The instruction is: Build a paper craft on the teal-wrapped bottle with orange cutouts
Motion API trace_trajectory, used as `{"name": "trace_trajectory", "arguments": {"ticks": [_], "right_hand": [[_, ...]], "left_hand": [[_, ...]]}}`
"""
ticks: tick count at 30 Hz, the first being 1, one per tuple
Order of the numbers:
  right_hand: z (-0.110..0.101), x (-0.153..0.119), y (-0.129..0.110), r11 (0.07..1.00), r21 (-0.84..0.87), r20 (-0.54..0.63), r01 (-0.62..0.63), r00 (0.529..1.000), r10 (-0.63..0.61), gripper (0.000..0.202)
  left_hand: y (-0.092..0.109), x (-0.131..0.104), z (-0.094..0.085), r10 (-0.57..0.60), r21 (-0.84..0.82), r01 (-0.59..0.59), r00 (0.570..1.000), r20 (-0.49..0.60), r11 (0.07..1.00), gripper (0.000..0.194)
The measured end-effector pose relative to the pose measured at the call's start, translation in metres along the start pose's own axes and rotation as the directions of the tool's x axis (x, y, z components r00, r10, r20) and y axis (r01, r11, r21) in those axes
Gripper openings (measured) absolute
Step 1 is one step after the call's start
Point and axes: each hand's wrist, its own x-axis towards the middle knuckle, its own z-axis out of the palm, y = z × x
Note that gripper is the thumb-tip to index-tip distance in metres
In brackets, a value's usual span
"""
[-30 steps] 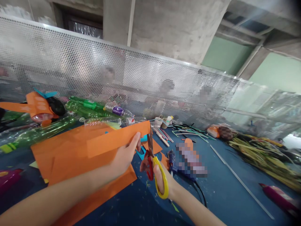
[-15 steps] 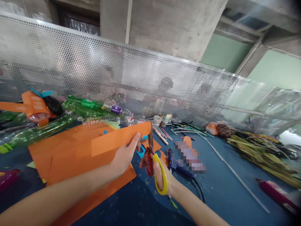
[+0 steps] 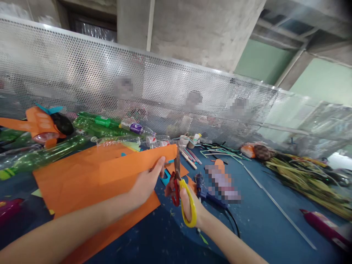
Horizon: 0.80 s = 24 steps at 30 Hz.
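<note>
The orange strip [image 3: 137, 164] is up in front of you, above the larger orange sheets [image 3: 68, 176], its right end at the blades of the scissors [image 3: 177, 168]. Your left hand [image 3: 144, 185] pinches its lower edge near that end, thumb on the near face; your right hand [image 3: 192, 207] grips the scissors, thumb through the yellow loop. Whether the blades have bitten into the paper is hard to tell.

For a clean edge, hold the strip taut and feed it with the left hand — short, steady strokes serve better than snapping the tips shut. Mind your left fingertips, which sit just beside the blades.

Beyond, a blue glue gun [image 3: 216, 200] lies on the blue table [image 3: 264, 227] to the right — best to give its cord room. Green bottles [image 3: 55, 150] lie at the left, before a perforated screen [image 3: 96, 73].
</note>
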Motion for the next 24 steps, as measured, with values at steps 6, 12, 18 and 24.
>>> {"name": "trace_trajectory", "arguments": {"ticks": [6, 12, 18, 24], "right_hand": [[-0.001, 0.0, 0.001, 0.999, -0.041, 0.001, 0.011, 1.0, -0.011, 0.046], [-0.003, 0.001, 0.0, 0.999, -0.037, 0.007, -0.009, 1.0, 0.009, 0.048], [-0.003, 0.002, 0.016, 0.993, -0.02, -0.009, -0.119, 0.993, 0.119, 0.048], [-0.004, 0.002, 0.03, 0.971, 0.014, 0.021, -0.238, 0.971, 0.238, 0.048]], "left_hand": [[-0.001, 0.0, 0.001, 0.068, 0.011, -0.068, 0.997, -0.027, 0.998, 0.047], [-0.004, 0.002, 0.002, 0.131, -0.045, -0.133, 0.991, -0.039, 0.99, 0.046], [-0.003, 0.004, 0.0, 0.032, 0.003, -0.032, 0.999, -0.014, 0.999, 0.049], [-0.004, 0.006, 0.0, 0.021, -0.022, -0.021, 1.0, -0.007, 1.0, 0.046]]}}
